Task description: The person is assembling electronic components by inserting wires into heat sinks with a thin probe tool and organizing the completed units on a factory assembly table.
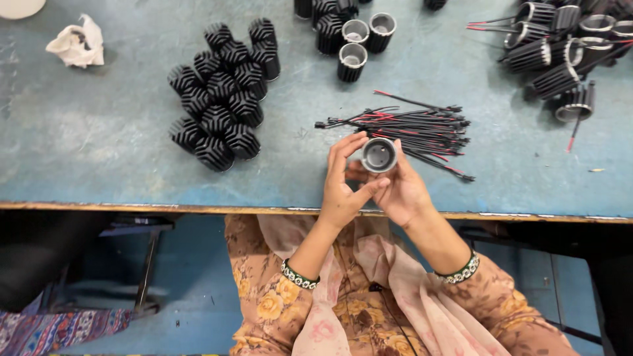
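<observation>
A small black finned cylinder with a silver rim [379, 155] is held up over the near edge of the blue-grey table [99, 138], its open end facing me. My right hand [402, 191] grips it from below and behind. My left hand [343, 188] touches its left side, fingers raised and thumb reaching toward the right hand. Just behind the hands lies a bundle of thin black and red wires [415, 128].
A cluster of black finned cylinders [221, 99] stands at the left middle. More cylinders [353, 33] stand at the top centre, and wired ones [560, 59] lie at the top right. A crumpled white cloth [77, 43] lies at the far left.
</observation>
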